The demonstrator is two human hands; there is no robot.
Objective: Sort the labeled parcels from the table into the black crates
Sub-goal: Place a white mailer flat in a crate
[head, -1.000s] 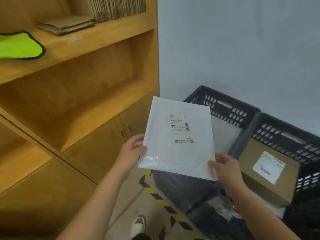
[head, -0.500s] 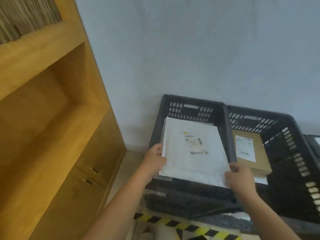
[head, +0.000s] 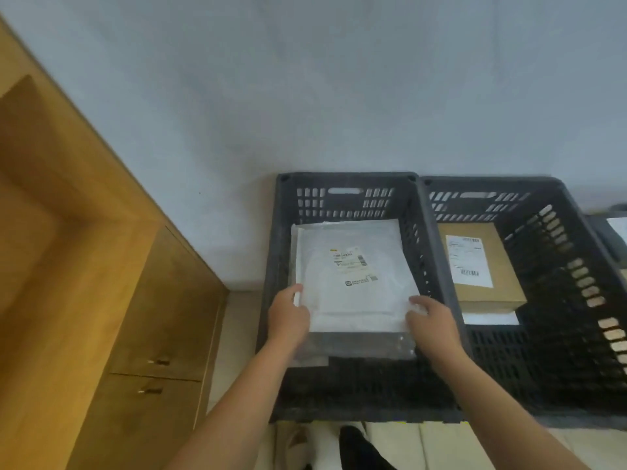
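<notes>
Now pinching near corners of the white parcel with left hand and right hand, low inside the left black crate. Settle flat ahead of the fingertips, label up; release together.

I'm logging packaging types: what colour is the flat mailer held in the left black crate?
White: the flat plastic mailer shows best in the head view.

white labeled parcel flat inside left black crate.

A wooden cabinet (two small handles) stands against the grey wall.
</notes>
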